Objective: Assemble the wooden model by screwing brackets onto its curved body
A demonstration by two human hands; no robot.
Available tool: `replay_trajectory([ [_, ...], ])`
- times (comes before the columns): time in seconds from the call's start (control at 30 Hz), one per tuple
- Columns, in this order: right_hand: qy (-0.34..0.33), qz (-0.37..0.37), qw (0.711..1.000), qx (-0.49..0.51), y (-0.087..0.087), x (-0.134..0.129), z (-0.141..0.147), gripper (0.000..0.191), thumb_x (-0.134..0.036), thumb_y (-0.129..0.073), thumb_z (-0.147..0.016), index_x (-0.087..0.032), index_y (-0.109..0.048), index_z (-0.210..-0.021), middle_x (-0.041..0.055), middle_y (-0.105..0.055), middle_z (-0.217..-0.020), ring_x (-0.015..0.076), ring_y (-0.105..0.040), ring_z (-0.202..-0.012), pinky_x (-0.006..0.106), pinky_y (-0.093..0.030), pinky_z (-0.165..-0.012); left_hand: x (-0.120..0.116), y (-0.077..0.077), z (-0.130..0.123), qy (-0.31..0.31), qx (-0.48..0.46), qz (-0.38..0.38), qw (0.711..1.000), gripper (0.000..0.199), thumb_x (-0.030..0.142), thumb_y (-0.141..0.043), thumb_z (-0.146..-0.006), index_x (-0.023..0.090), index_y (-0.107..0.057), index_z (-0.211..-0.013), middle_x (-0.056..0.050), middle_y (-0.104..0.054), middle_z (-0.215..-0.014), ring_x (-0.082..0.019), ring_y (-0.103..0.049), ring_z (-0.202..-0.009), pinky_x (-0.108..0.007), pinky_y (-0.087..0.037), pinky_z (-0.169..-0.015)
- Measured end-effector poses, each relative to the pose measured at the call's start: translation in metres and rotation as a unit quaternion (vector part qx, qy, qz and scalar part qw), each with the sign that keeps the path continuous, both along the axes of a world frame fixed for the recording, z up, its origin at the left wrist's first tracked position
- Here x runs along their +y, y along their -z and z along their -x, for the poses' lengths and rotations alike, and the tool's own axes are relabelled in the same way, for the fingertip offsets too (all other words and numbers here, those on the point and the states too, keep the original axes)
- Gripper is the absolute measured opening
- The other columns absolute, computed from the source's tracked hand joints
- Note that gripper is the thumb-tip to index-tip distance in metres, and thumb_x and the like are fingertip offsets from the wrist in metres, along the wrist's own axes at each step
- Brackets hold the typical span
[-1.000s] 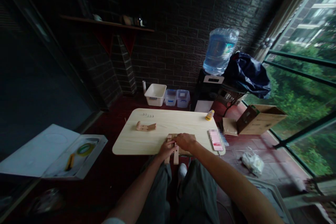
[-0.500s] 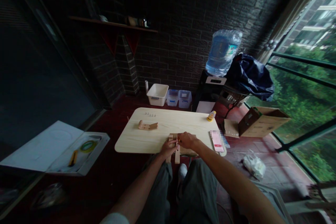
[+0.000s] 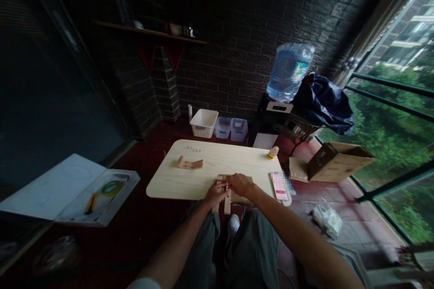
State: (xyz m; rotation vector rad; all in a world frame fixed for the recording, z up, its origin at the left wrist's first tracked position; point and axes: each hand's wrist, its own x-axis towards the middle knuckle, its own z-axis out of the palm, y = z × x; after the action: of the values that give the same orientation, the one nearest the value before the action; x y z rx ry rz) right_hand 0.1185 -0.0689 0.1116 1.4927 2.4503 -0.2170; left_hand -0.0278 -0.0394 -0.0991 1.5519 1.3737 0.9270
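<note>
One wooden assembly [image 3: 227, 205], seemingly at hold-and-work stage: left hand [image 3: 214, 194], fingers against it; right hand [image 3: 240, 184], fingers curled, pinch hidden from me; next move needs steadiness.

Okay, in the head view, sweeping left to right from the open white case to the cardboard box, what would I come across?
Open white case → curved wooden piece → left hand → right hand → phone → cardboard box.
</note>
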Motion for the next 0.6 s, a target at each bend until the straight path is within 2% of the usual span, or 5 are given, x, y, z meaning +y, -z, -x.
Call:
replay_trajectory([
  [0.13, 0.035, 0.006, 0.999, 0.013, 0.001, 0.000, -0.003, 0.031, -0.027, -0.057, -0.095, -0.016, -0.065, -0.123, 0.0205, -0.073, -0.115, 0.0293, -0.071, -0.105, 0.036, -0.056, -0.081, -0.001, -0.003, 0.002, 0.021, -0.010, -0.007, 1.000, 0.042, 0.038, -0.080, -0.071, 0.024, -0.078, -0.111, -0.008, -0.074, -0.121, -0.027, -0.067, -0.119, -0.037, -0.053, -0.104],
  [0.3, 0.042, 0.016, 0.999, 0.018, 0.006, 0.000, -0.010, 0.038, -0.035, -0.056, -0.096, -0.019, -0.059, -0.130, 0.0171, -0.073, -0.116, 0.0282, -0.072, -0.104, 0.035, -0.056, -0.080, -0.004, -0.008, 0.001, 0.023, -0.019, 0.013, 0.999, 0.042, 0.036, -0.078, -0.071, 0.023, -0.078, -0.111, -0.008, -0.075, -0.119, -0.027, -0.069, -0.115, -0.037, -0.056, -0.100],
  [0.43, 0.013, 0.004, 1.000, 0.004, 0.011, -0.001, -0.013, 0.034, -0.030, -0.054, -0.097, -0.024, -0.058, -0.130, 0.0127, -0.074, -0.117, 0.0261, -0.072, -0.105, 0.036, -0.056, -0.081, -0.006, -0.012, 0.000, 0.006, -0.014, 0.015, 1.000, 0.041, 0.039, -0.080, -0.070, 0.023, -0.079, -0.107, -0.008, -0.075, -0.119, -0.027, -0.070, -0.112, -0.036, -0.056, -0.099],
  [0.6, -0.020, -0.022, 0.999, -0.018, 0.015, -0.002, -0.008, 0.030, -0.021, -0.047, -0.099, -0.020, -0.063, -0.124, 0.0167, -0.073, -0.117, 0.0266, -0.072, -0.106, 0.034, -0.057, -0.081, -0.004, -0.011, -0.001, -0.013, 0.002, 0.030, 0.999, 0.039, 0.035, -0.081, -0.070, 0.022, -0.078, -0.107, -0.009, -0.075, -0.119, -0.027, -0.069, -0.114, -0.037, -0.053, -0.103],
])
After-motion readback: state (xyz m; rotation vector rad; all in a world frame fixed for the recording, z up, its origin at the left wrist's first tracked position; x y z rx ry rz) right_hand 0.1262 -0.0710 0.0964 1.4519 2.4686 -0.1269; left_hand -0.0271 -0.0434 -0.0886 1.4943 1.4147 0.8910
